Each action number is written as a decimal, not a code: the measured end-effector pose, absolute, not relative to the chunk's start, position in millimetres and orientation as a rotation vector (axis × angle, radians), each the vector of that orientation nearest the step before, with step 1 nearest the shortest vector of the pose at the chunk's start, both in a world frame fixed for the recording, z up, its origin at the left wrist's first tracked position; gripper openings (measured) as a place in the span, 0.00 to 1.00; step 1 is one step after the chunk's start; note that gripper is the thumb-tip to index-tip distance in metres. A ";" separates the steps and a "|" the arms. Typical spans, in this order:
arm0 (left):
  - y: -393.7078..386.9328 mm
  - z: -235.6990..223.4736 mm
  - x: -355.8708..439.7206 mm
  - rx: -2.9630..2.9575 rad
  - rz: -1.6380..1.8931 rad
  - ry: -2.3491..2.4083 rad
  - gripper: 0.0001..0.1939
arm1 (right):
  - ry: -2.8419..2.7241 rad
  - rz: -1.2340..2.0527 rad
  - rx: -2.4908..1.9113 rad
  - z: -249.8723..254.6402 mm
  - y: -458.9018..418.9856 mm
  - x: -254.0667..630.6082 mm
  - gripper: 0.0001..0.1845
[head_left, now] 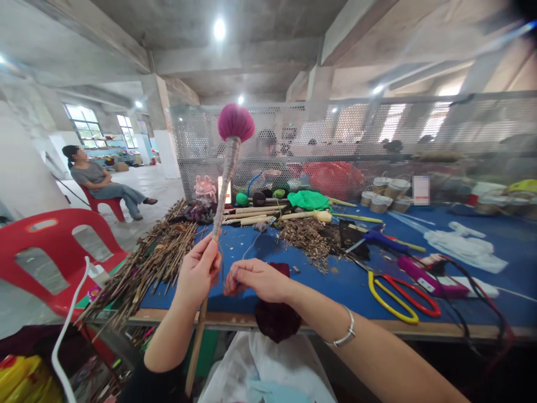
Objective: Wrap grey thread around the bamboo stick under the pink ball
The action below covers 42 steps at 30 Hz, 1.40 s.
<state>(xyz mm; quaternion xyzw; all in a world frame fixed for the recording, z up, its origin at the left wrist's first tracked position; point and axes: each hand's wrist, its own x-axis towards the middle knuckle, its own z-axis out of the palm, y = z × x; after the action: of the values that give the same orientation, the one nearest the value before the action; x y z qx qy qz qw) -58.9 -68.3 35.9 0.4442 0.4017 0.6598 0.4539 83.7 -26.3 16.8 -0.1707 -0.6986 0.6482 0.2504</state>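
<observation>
My left hand (pixel 200 267) is closed around a long wooden stick (pixel 225 179), held upright and tilted right. The stick's upper part is wrapped in grey thread and topped by a fuzzy magenta ball (pixel 235 122). My right hand (pixel 257 278) sits just right of the stick with its fingers pinched together on a thin thread that runs to the stick. A dark maroon wad of fibre (pixel 277 319) lies under my right wrist at the table's front edge.
The blue table (pixel 348 280) holds a pile of dry twigs (pixel 151 263), wood chips (pixel 308 238), yellow-handled scissors (pixel 396 296), a glue gun (pixel 423 274), finished sticks and tape rolls. A mesh screen (pixel 335 134) stands behind. A red chair (pixel 59 257) stands left. A person sits far left.
</observation>
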 end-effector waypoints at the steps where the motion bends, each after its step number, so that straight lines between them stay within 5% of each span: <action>1: -69.4 33.8 -59.1 1.090 1.617 0.996 0.25 | -1.957 1.777 -0.444 18.9 -28.4 87.0 0.22; 5: -71.0 25.0 -61.3 1.040 1.598 1.026 0.29 | -2.420 1.794 -0.392 26.9 -11.9 120.5 0.16; 7: -69.9 20.6 -61.7 1.020 1.587 1.039 0.30 | -2.515 1.691 -0.409 30.7 12.7 137.8 0.20; 14: -61.6 10.1 -59.5 1.027 1.546 1.023 0.26 | -2.357 0.476 -1.389 18.0 124.0 138.6 0.18; 17: -60.1 9.3 -58.9 1.004 1.549 1.016 0.25 | -2.391 0.404 -1.331 7.3 142.4 121.7 0.20; 21: -59.3 8.8 -60.2 0.979 1.471 1.031 0.25 | -2.443 0.341 -1.184 7.9 122.6 107.1 0.08; 29: -50.5 5.4 -59.3 0.971 1.518 1.018 0.24 | -2.253 0.339 -0.458 35.3 31.4 103.4 0.07; 36: -51.6 6.4 -48.3 0.922 1.419 0.928 0.21 | -2.239 0.157 -0.522 40.1 23.0 101.0 0.12; 42: -65.8 20.4 -66.3 0.902 1.515 0.912 0.22 | -2.325 -0.268 -1.169 34.2 38.9 153.6 0.06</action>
<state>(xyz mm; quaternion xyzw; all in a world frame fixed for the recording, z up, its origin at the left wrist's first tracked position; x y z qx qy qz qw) -66.3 -65.8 20.4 0.3804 0.3849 0.6392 0.5465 153.6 38.9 34.2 -0.4315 -0.8582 -0.0990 0.2599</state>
